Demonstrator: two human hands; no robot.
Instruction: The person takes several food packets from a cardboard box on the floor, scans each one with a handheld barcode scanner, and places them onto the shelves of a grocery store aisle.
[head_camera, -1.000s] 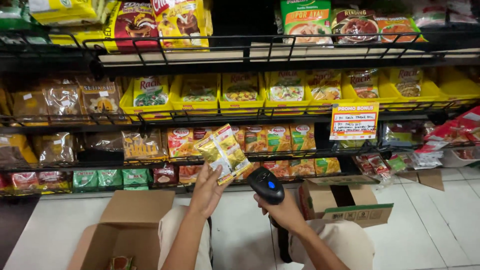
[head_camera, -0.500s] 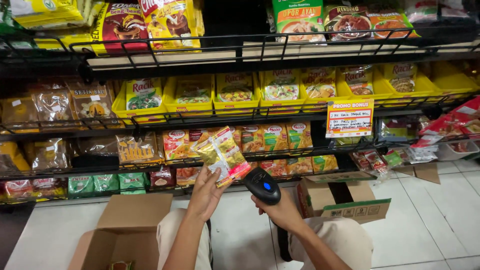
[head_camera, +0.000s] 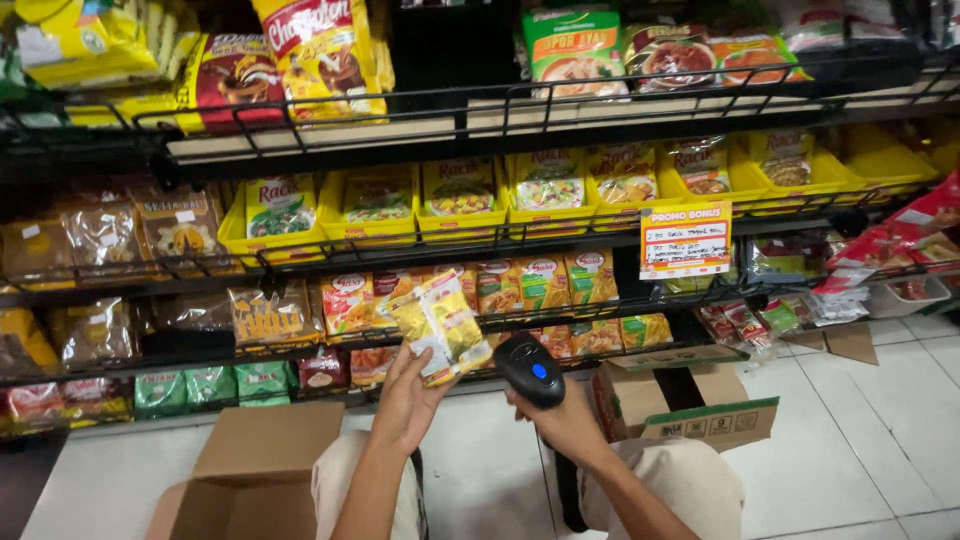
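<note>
Left hand (head_camera: 408, 400) holds a small fan of flat sachets (head_camera: 440, 325), yellow and clear film with pale backs, raised in front of the lower wire shelf (head_camera: 300, 335), just above and left of the handheld scanner (head_camera: 530, 370). Fingers pinched on the packets' bottom edge, thumb on the near face, fingertips behind; palm turned up toward the camera, wrist bent back, forearm rising from between the knees. Sachets look very light and limp: thin film, likely slick, prone to slide over one another if the pinch loosens. The sealed edge looks the best place to grip, where the film is stiffest and the contents are not squeezed; holding low also leaves the faces clear. Not fragile, though powder fill could crease. Right hand (head_camera: 565, 420) is wrapped around the scanner's grip, fingers closed on it, black head with a blue button tilted up and left toward the sachets, close to them but not touching. Right forearm comes in from the lower right, wrist roughly straight. An open cardboard box (head_camera: 250, 470) sits on the tiled floor left of the scanner; a second box (head_camera: 690, 405), with a green stripe, sits just right of it. A promotion card (head_camera: 685, 240) hangs from the shelf above and right of the scanner, under a row of yellow bins (head_camera: 340, 230).
</note>
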